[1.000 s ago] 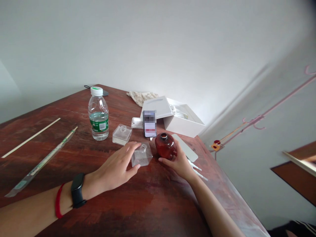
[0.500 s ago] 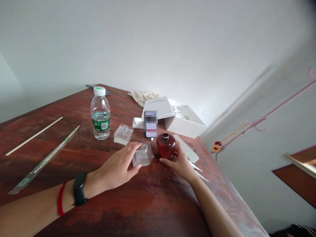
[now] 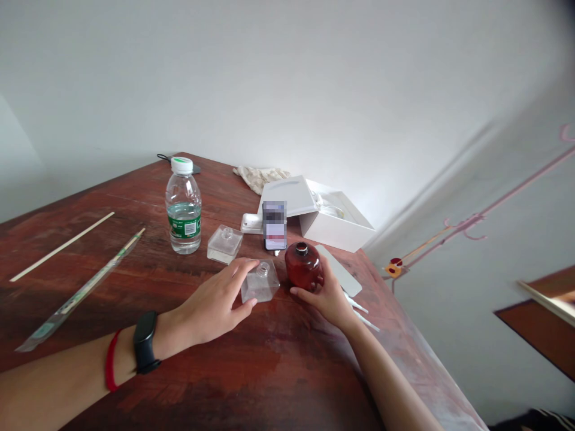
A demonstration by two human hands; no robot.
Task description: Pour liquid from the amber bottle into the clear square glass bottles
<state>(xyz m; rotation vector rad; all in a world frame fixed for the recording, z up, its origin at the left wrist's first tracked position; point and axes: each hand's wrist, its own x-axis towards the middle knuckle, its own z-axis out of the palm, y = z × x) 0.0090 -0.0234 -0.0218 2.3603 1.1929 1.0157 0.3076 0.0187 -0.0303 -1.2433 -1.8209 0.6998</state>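
Note:
My left hand (image 3: 220, 299) is curved around the left side of a square clear glass bottle (image 3: 261, 286) with a short open neck, thumb in front and fingers behind. My right hand (image 3: 330, 294) grips a round dark-red glass bottle (image 3: 302, 266) from its right side; its mouth is open. Both bottles stand upright on the table, side by side with a small gap. Just behind the clear one is a second square clear glass bottle (image 3: 224, 244). A plastic water bottle (image 3: 183, 209) with a white cap and green label, partly full, stands farther left.
A phone (image 3: 275, 227) leans upright before a white box (image 3: 336, 230) and its lid. Chopsticks, one loose (image 3: 63, 246) and a wrapped pair (image 3: 85, 287), lie at left. A grey flat slab (image 3: 345, 272) and white thin-tipped tools (image 3: 366, 320) lie near the table's right edge.

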